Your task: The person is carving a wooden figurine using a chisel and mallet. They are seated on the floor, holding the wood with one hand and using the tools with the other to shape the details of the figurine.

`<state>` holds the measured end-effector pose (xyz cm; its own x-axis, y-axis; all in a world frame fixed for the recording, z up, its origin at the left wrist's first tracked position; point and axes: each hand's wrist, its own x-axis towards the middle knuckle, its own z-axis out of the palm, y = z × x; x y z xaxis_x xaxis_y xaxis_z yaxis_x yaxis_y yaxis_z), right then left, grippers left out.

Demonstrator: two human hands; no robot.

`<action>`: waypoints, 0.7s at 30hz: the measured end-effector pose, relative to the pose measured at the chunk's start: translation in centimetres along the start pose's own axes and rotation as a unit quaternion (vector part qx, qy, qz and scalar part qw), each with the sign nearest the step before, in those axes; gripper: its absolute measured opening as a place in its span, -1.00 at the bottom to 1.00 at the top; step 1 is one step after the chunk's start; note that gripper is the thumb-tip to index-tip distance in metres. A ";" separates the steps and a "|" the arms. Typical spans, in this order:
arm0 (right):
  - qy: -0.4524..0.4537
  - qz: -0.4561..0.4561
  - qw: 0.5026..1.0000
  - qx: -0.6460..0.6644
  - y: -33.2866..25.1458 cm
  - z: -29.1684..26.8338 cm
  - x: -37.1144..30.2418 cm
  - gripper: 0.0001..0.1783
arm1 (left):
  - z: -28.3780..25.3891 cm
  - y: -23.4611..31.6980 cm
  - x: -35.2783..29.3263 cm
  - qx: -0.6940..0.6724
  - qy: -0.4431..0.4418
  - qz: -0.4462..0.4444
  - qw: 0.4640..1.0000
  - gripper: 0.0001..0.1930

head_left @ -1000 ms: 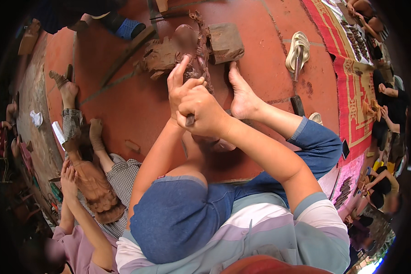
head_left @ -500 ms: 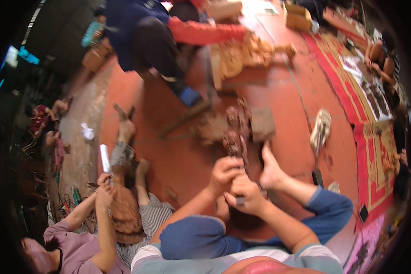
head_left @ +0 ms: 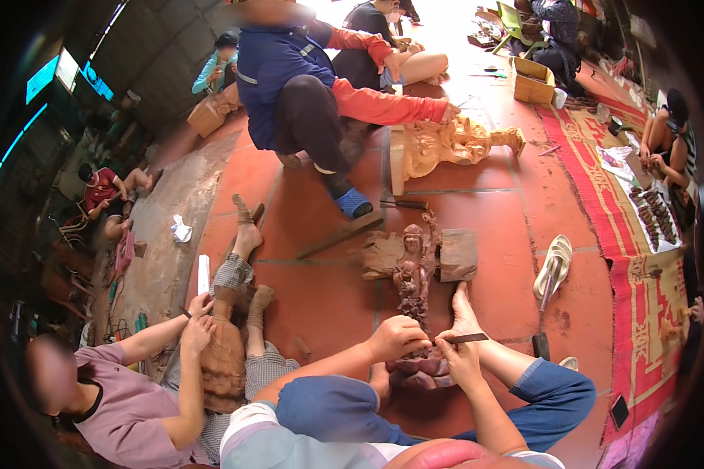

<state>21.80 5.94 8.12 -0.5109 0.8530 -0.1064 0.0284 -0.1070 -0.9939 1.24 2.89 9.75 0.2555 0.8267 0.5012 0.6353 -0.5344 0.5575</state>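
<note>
A carved, dark reddish wooden statue point(head_left: 411, 270) of a robed, bearded figure lies in front of me, its wide base point(head_left: 422, 371) between my legs. Over the lower part of it, my left hand point(head_left: 399, 338) is closed with fingers bent; whatever is in them is hidden. My right hand point(head_left: 463, 363), just beside, pinches a thin, dark, flat tool point(head_left: 468, 338) that sticks out to the right. Both hands nearly meet above the base. A rough wood block point(head_left: 457, 255) rests under or against the statue.
A person in blue and red sleeves steadies a lighter wooden carving point(head_left: 454, 144) ahead. At left, another person works on a wooden piece point(head_left: 223, 359). Sandals point(head_left: 554, 266), a mallet-like dark tool point(head_left: 540, 345), a phone point(head_left: 619, 412) and a red patterned mat point(head_left: 633, 313) lie right.
My hands have drawn slightly apart from their close grip, and the dark tool now points right from my right hand. The view has shifted, showing more of the far side.
</note>
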 end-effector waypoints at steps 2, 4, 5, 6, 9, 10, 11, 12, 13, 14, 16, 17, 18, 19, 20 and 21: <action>0.046 0.023 0.998 0.035 0.5 -0.7 -0.6 -0.87 | 0.0 -0.7 -1.2 -0.043 -0.020 -0.065 0.997 -0.89; 0.079 0.022 0.995 0.053 1.5 -2.0 -1.1 -0.87 | 1.0 -2.0 -3.5 -0.074 0.000 -0.138 0.988 -0.87; 0.081 0.042 0.992 0.087 1.3 -1.8 -1.3 -0.87 | 0.5 -2.0 -5.3 -0.081 0.007 -0.218 0.973 -0.85; 0.080 0.047 0.994 0.049 1.9 -2.3 -1.7 -0.87 | 0.3 -1.9 -6.8 -0.093 0.012 -0.290 0.952 -0.83; 0.066 0.045 0.997 -0.015 3.0 -3.2 -2.9 -0.88 | -0.8 -1.5 -11.3 -0.136 -0.022 -0.448 0.884 -0.75; 0.092 0.031 0.995 0.029 3.5 -2.7 -3.3 -0.89 | -1.1 -1.0 -13.1 -0.168 -0.023 -0.496 0.851 -0.74; 0.082 0.022 0.995 0.057 3.8 -2.4 -3.6 -0.90 | -0.5 -2.1 -16.7 -0.194 -0.051 -0.560 0.804 -0.76; 0.089 0.014 0.994 0.066 3.4 -3.1 -4.2 -0.89 | 1.4 -2.6 -18.7 -0.224 -0.074 -0.590 0.772 -0.76; 0.086 0.017 0.994 0.064 3.0 -3.2 -4.7 -0.88 | 2.5 -2.4 -20.4 -0.245 -0.082 -0.612 0.748 -0.75; 0.095 0.028 0.994 0.051 3.1 -3.1 -5.1 -0.88 | 3.5 -1.9 -21.8 -0.254 -0.089 -0.628 0.731 -0.75; 0.062 0.026 0.996 0.065 1.9 -1.7 -5.8 -0.87 | 4.1 -0.4 -24.6 -0.255 -0.082 -0.654 0.708 -0.74; 0.059 0.016 0.997 0.046 1.2 -1.9 -6.3 -0.87 | 5.1 -0.1 -24.9 -0.261 -0.087 -0.649 0.709 -0.73; 0.036 0.010 0.998 0.045 1.3 -0.9 -6.3 -0.87 | 5.1 0.3 -25.7 -0.252 -0.078 -0.655 0.708 -0.73; 0.016 0.002 0.999 0.043 1.3 0.1 -6.4 -0.87 | 4.9 0.8 -26.6 -0.242 -0.071 -0.663 0.704 -0.72; 0.014 0.003 0.999 0.042 0.4 0.5 -6.8 -0.88 | 5.3 0.7 -26.6 -0.246 -0.066 -0.660 0.707 -0.72; 0.013 0.003 0.999 0.040 -0.6 1.2 -7.4 -0.89 | 5.6 0.6 -26.7 -0.246 -0.067 -0.657 0.709 -0.71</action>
<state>24.56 -0.92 9.58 -0.4889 0.8647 -0.1151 -0.0383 -0.1530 -0.9875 -1.11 -18.54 -7.04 -0.2346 0.6588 -0.7148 0.0661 0.7444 0.6645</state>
